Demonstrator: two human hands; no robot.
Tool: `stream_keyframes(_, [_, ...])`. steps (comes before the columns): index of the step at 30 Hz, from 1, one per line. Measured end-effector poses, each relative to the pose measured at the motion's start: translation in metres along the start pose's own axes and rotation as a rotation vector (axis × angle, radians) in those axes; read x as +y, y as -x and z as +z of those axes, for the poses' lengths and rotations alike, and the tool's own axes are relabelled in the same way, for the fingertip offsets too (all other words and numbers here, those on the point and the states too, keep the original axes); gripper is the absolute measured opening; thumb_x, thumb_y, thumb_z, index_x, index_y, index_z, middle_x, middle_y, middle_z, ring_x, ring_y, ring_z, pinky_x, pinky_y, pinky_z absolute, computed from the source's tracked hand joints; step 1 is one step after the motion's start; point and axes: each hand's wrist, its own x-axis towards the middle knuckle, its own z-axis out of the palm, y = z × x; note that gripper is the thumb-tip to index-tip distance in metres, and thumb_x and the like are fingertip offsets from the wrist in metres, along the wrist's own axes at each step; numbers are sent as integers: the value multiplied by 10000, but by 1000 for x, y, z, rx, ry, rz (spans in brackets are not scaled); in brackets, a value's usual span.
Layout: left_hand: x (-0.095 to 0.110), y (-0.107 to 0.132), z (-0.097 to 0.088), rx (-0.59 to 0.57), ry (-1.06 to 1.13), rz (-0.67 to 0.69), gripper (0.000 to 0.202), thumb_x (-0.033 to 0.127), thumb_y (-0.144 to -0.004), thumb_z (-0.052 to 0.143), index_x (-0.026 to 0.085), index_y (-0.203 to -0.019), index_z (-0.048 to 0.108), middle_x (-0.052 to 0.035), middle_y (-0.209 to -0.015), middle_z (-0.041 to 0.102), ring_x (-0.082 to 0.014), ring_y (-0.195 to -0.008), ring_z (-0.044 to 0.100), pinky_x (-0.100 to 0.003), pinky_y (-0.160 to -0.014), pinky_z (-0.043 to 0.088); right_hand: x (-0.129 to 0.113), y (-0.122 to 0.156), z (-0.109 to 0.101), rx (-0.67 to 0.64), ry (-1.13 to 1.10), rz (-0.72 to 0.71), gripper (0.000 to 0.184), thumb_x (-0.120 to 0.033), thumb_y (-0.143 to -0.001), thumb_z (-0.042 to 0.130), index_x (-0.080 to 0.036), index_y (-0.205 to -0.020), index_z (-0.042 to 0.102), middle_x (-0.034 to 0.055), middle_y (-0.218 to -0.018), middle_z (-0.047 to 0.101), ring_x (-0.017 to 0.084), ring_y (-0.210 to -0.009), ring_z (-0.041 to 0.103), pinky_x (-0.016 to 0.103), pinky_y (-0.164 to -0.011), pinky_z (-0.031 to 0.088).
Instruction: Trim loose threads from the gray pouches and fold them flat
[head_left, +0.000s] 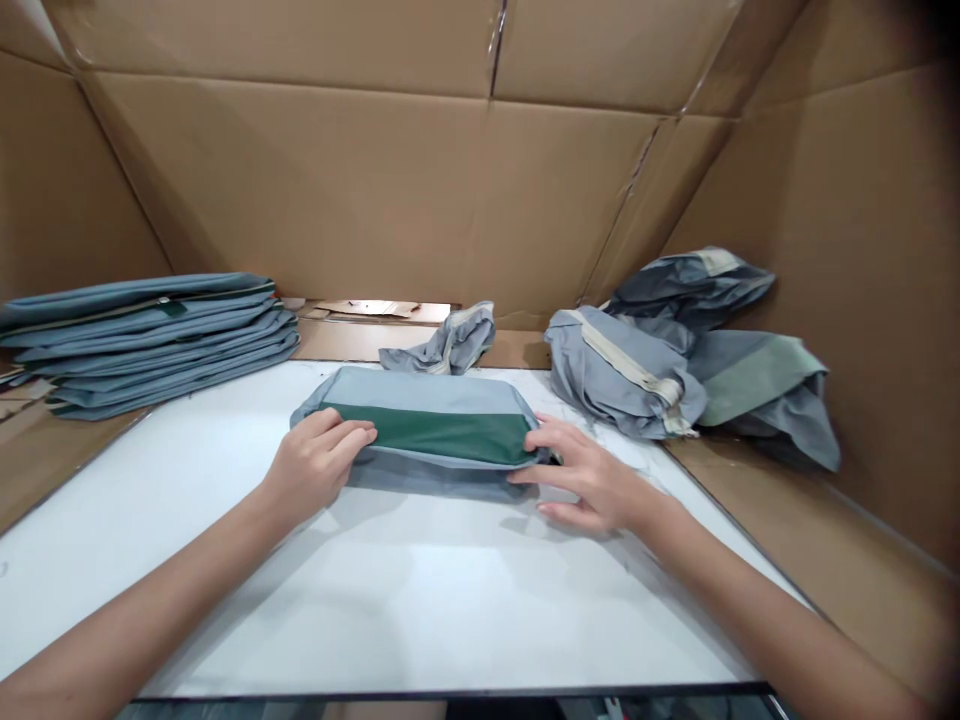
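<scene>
A folded grey-blue cloth item with a dark green band point(427, 425) lies flat in the middle of the white board point(420, 610). My left hand point(319, 465) holds its left end, with the fingers lying over the green band. My right hand point(585, 475) grips its right end, with the fingers spread over the fold and the thumb lower down, near the board. The cloth's underside is hidden. A darker grey flap sticks out below the fold, towards me.
A neat stack of folded grey-blue cloths point(142, 345) stands to the left of the board. Crumpled grey cloths with beige and green parts point(645, 370) are heaped at the right, and a smaller crumpled one point(450, 342) lies behind the fold. Cardboard walls point(300, 190) surround the area.
</scene>
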Motion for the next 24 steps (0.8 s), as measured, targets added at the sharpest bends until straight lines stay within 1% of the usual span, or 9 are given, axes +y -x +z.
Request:
stream_keyframes(3, [3,-2,-1,-7,15,-39,248,26,-794,413,197,-839,586,17,-907,691,-138,-640,449,-272,-623,440,-10,-11,4,64,-81,232,248,-300,-833,550,-161,-1032,498,178,-1234,481,233,-1117,514,398,-884,490])
stream_keyframes(5, [4,-1,0,-12,1,-54,261,-13,-774,404,192,-804,562,21,-877,685,-144,-651,433,-273,-627,417,-12,-17,12,81,6,280,330,-243,-844,556,-143,-1143,459,171,-1246,525,223,-1117,538,376,-880,497])
stream_keyframes(7, [4,1,2,-32,-36,-35,264,-32,-764,391,187,-765,537,15,-878,674,-148,-652,419,-280,-621,388,-10,-19,20,62,143,191,352,-149,-867,509,-151,-1216,465,105,-1165,615,205,-1092,571,385,-931,474])
stream_keyframes(9, [2,6,6,-74,-76,60,226,-1,-791,401,183,-739,521,-7,-909,660,-149,-653,423,-290,-617,364,-5,-17,26,43,255,57,352,-63,-875,445,-153,-1208,515,61,-1118,651,183,-1069,592,361,-948,471])
stream_keyframes(12, [-2,14,13,-177,-74,245,181,78,-852,409,180,-754,521,-43,-950,632,-141,-659,457,-288,-623,355,3,-11,33,39,323,-88,327,-46,-880,415,-128,-1149,582,60,-1103,656,166,-1022,620,297,-876,519])
stream_keyframes(14, [-6,16,17,-282,-21,286,189,83,-871,383,178,-775,515,-50,-971,614,-129,-658,482,-272,-633,367,7,-7,37,20,327,-133,325,-46,-881,412,-120,-1140,594,58,-1109,652,165,-1007,627,287,-839,538])
stream_keyframes(19, [-14,13,19,-586,166,90,187,80,-884,346,186,-875,499,-44,-1064,551,-122,-781,559,-230,-678,405,15,-2,41,-76,193,-143,325,-85,-897,416,-142,-1168,585,26,-1157,629,164,-1061,599,295,-868,531])
stream_keyframes(21, [-15,12,20,-650,226,20,200,100,-900,327,191,-928,503,-39,-1087,530,-120,-830,566,-220,-702,413,16,-2,40,-142,129,-114,335,-109,-906,407,-155,-1197,568,14,-1169,624,158,-1092,579,289,-890,517])
stream_keyframes(24, [-14,11,20,-683,292,-49,244,172,-933,298,211,-1055,506,-38,-1063,530,-121,-837,564,-219,-709,414,11,-4,36,-243,112,-56,383,-119,-908,387,-142,-1270,506,31,-1224,588,170,-1126,556,315,-916,499])
